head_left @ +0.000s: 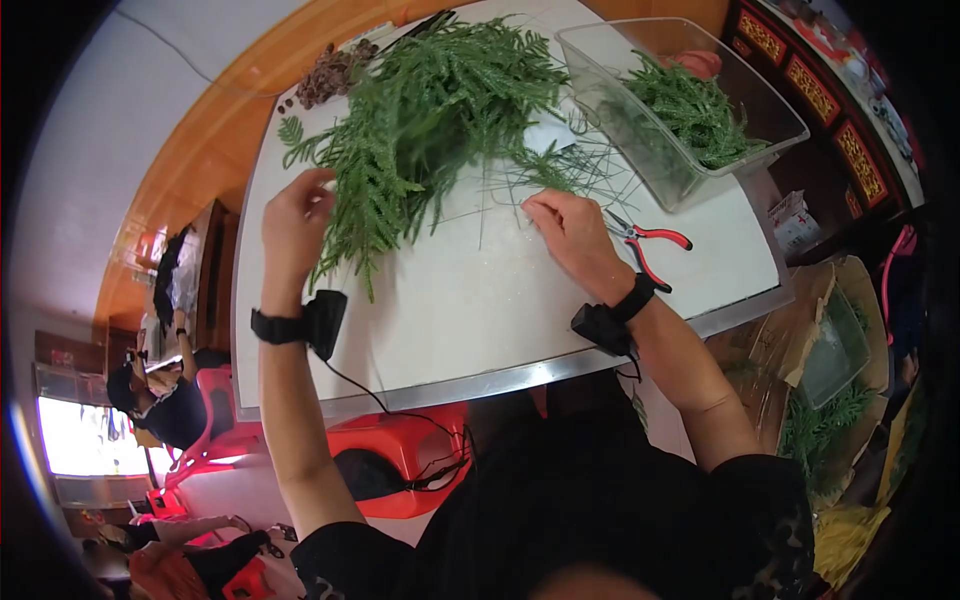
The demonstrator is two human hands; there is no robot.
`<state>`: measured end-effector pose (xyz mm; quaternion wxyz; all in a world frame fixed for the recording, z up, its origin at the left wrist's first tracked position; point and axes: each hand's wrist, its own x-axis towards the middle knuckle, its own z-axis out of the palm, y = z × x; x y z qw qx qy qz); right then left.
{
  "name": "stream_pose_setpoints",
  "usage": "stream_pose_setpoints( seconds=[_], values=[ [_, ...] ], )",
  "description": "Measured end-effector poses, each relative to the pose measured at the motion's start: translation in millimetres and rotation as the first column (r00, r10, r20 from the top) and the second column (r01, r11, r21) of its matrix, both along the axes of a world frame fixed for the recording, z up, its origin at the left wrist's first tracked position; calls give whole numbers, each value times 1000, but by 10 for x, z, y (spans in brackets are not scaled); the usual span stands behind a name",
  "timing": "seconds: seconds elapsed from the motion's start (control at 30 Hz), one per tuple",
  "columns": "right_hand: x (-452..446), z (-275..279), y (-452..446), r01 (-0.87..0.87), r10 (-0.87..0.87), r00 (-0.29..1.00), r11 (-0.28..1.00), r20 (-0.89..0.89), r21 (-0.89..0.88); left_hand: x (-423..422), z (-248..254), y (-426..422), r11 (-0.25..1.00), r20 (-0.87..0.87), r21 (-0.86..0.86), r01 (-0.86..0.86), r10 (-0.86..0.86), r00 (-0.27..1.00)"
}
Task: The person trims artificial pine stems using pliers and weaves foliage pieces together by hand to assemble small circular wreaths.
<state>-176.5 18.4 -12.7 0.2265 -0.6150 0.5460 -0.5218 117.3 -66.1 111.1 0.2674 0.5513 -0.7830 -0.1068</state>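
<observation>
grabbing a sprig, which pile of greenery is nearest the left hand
The big heap lying loose on the white table; the other piles sit in the clear bin and the cardboard box.

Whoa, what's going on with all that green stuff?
A person is working at a white table with a big bunch of green sprigs. The left hand is beside the bunch; the right hand is pinched near some thin strands. I can't tell if either holds anything. Red-handled pliers lie nearby, and more greenery sits in a clear bin.
</observation>
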Motion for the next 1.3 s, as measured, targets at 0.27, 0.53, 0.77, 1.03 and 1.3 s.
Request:
stream_pose_setpoints(
  seconds=[0.27, 0.53, 0.77, 1.03, 1.3],
  values=[
    [16, -93, -4, 1, -4, 999, 998, -34, -67, -626, -156, -72, 731, 499, -448, 515, -273, 822],
    [26, -117, -17, -8, 4, 999, 995, -41, -100, -589, 31, 119, 621, 67, -761, 188, -212, 975],
    [25, -81, 2, -16, 14, 1000, 997, -24, -79, -696, -289, 784, 511, 73, -835, 205, -266, 961],
    [-125, 127, -12, -614, 189, 449, 776, 873, 148, -1045, -678, 1390, 413, 381, -633, 655, -570, 728],
    [-123, 208, -25, -737, 210, 222, 676, 952, 22, -1032, -610, 1799, 462, 229, -569, 681, -706, 670]
  ],
)
